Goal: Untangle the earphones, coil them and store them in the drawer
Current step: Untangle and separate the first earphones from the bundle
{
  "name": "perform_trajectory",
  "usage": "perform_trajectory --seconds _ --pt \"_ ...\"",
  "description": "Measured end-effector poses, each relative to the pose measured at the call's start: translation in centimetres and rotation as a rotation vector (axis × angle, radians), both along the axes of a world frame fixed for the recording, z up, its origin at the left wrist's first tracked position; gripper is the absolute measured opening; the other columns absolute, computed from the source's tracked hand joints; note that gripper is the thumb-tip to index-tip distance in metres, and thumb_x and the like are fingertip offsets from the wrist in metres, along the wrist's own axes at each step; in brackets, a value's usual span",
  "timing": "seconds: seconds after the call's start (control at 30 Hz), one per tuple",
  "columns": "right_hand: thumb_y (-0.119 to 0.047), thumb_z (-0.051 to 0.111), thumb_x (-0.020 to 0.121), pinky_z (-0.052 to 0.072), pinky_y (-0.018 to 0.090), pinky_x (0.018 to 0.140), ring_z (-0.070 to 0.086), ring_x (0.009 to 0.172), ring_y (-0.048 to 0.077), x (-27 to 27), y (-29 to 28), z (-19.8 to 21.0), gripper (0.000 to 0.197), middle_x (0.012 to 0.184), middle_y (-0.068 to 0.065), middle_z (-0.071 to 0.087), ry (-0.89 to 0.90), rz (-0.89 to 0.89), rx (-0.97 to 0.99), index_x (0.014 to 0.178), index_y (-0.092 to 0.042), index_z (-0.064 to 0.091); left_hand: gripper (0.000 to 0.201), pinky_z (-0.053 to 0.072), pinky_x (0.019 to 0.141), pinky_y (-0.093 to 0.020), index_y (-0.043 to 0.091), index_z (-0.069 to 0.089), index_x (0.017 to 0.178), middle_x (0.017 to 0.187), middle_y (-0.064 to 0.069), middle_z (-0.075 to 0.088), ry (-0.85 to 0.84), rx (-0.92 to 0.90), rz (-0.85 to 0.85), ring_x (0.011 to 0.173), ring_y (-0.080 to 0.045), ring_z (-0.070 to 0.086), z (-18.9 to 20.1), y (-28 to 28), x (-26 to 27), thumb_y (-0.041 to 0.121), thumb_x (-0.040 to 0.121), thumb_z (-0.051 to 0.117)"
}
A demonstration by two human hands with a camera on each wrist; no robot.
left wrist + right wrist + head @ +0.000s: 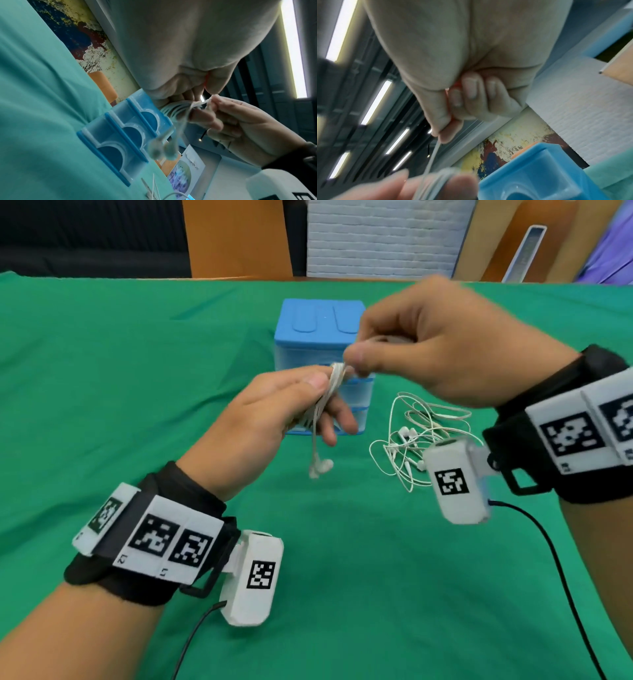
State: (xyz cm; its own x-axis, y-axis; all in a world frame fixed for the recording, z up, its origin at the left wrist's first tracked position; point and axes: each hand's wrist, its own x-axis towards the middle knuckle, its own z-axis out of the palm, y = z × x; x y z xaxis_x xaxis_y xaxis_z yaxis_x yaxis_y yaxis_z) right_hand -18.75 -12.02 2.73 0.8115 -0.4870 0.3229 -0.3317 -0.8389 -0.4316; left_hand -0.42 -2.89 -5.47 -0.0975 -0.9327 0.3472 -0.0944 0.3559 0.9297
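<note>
White earphones (327, 400) are wound in several loops around the fingers of my left hand (291, 409), thumb pressing the coil; two earbuds (320, 467) dangle below. My right hand (352, 361) pinches the cord's free end between thumb and forefinger just above the coil, other fingers curled. In the left wrist view the coil (176, 111) wraps the fingers and the earbuds (163, 150) hang blurred. The right wrist view has the cord (435, 151) running down from the pinch. A small blue drawer unit (320, 337) stands behind the hands, its drawers closed.
A second tangle of white earphones (418, 436) lies on the green tablecloth (102, 371), right of the drawer unit. Black cables run from both wrist cameras across the cloth. Orange boards and a white brick wall stand beyond the table's far edge.
</note>
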Motion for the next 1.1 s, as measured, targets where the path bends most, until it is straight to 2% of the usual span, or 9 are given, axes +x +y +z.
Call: perform_trajectory --seconds 0.1,0.17,0.27,0.37,0.43,0.6,0.8,0.93,1.1 --pt "-0.034 0.065 0.096 0.024 0.021 0.046 0.030 0.048 0.008 -0.1 -1.0 0.1 0.030 0.055 0.010 0.049 -0.103 -0.055 0.003 0.083 -0.007 0.071 0.035 0.037 0.060 -0.019 -0.003 0.064 0.121 0.068 -0.004 0.054 0.037 0.000 -0.005 0.061 -0.012 0.044 -0.4 0.0 0.0 0.015 0.102 0.041" --pt "-0.031 0.060 0.099 0.023 0.017 0.044 0.028 0.044 0.007 0.2 -1.1 -0.7 0.033 0.049 -0.006 0.040 -0.098 -0.045 0.062 0.082 -0.003 0.066 0.032 0.028 0.055 -0.019 -0.004 0.064 0.116 0.062 0.000 0.044 0.096 -0.019 0.014 0.058 -0.010 0.035 -0.3 0.0 0.1 0.012 0.104 0.040" --pt "-0.027 0.056 0.102 0.026 0.017 0.045 0.028 0.044 0.005 0.3 -1.5 -2.5 0.036 0.046 -0.012 0.038 -0.120 -0.034 0.197 0.079 0.000 0.062 0.028 0.021 0.053 -0.023 0.001 0.067 0.104 0.058 0.001 0.039 0.148 -0.024 0.065 0.055 -0.010 0.030 -0.1 0.0 0.5 0.011 0.105 0.040" --pt "-0.028 0.061 0.098 0.034 0.030 0.050 0.039 0.052 0.011 0.3 -1.6 -3.9 0.028 0.054 0.002 0.046 -0.112 -0.036 0.220 0.081 -0.007 0.070 0.026 0.022 0.052 -0.023 0.005 0.065 0.094 0.057 0.001 0.042 0.107 -0.017 0.109 0.054 -0.011 0.031 -0.4 -0.2 0.7 0.017 0.103 0.044" --pt "-0.031 0.064 0.092 0.044 0.040 0.064 0.050 0.065 0.019 0.7 -1.5 -4.7 0.018 0.071 0.011 0.060 -0.094 -0.062 0.169 0.088 -0.017 0.074 0.025 0.022 0.050 -0.023 0.007 0.062 0.088 0.057 -0.002 0.042 0.100 0.007 0.109 0.052 -0.012 0.029 -0.7 -0.4 0.5 0.019 0.101 0.045" --pt "-0.021 0.067 0.090 0.044 0.023 0.079 0.055 0.081 0.015 1.6 -0.6 -5.1 0.019 0.098 0.004 0.059 -0.065 -0.045 0.067 0.102 -0.035 0.072 0.024 0.026 0.048 -0.018 0.010 0.056 0.081 0.059 -0.002 0.041 0.116 0.063 0.083 0.053 -0.011 0.030 -1.1 -0.6 0.4 0.021 0.099 0.044" --pt "-0.032 0.071 0.091 0.039 0.017 0.061 0.048 0.057 0.002 2.0 0.3 -4.4 0.015 0.079 -0.008 0.059 -0.055 -0.006 0.127 0.103 -0.027 0.078 0.036 0.021 0.049 -0.021 0.020 0.062 0.071 0.061 -0.002 0.041 0.097 0.095 0.088 0.053 -0.010 0.029 -1.1 -0.4 0.3 0.017 0.103 0.045" --pt "-0.026 0.075 0.089 0.059 0.031 0.068 0.070 0.070 0.018 2.0 0.0 -4.4 0.015 0.082 0.004 0.075 -0.075 0.035 0.259 0.095 -0.013 0.077 0.028 0.025 0.049 -0.021 0.014 0.054 0.072 0.062 -0.003 0.044 0.171 0.131 0.086 0.052 -0.012 0.031 -1.1 -0.2 0.4 0.017 0.099 0.049" --pt "-0.018 0.073 0.090 0.061 0.031 0.067 0.073 0.070 0.026 2.0 -0.5 -4.6 0.017 0.078 0.016 0.073 -0.121 0.031 0.333 0.090 -0.001 0.073 0.019 0.045 0.054 -0.019 0.000 0.063 0.090 0.069 -0.005 0.056 0.271 0.143 0.148 0.051 -0.011 0.053 -1.8 -0.4 0.5 0.018 0.094 0.060"
